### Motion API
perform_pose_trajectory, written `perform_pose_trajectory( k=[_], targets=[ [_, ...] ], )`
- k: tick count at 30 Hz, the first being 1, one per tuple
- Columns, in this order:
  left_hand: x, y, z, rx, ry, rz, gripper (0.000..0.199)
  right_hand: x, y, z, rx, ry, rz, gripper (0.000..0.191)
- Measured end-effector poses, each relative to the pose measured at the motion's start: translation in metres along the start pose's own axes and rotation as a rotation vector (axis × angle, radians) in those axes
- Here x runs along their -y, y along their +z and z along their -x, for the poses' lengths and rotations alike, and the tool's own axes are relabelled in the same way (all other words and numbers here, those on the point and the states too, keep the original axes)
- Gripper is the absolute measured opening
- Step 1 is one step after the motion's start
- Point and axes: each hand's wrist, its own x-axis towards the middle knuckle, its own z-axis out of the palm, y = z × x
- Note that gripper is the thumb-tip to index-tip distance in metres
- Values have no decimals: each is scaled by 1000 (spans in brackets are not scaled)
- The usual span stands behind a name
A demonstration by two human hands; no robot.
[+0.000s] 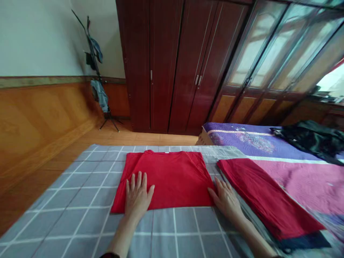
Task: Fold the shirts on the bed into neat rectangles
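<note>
on the broad grey cloth (77,202) checked with white lines, the folded red fabric top (174,179) lies flat toward the far edge. it looks light, soft and limp, likely to crease rather than break; the two near corners seem the best holds. the left hand (137,195) rests flat on it, the right hand (227,197) spread at its right edge, neither gripping.

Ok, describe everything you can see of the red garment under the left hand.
The red garment looks like plain cloth, folded into a roughly rectangular shape, an apparent neckline and small pale mark at its far edge. It lies flat, faintly creased, on gray checked cloth. The left hand rests on its near left part; the right hand overlaps its right edge.
</note>
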Motion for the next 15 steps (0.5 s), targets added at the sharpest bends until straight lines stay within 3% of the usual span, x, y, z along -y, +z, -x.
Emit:
perform_pose_trajectory(
  k=[5,9,15],
  targets=[
    [3,0,2,-17,-13,65,58,7,-18,-32,235,218,-100,45],
    [7,0,0,-83,-40,208,57,10,-22,-54,311,306,-190,39],
    [38,-13,-16,-254,-275,582,45,17,-23,-69,456,421,-538,20]
  ],
)
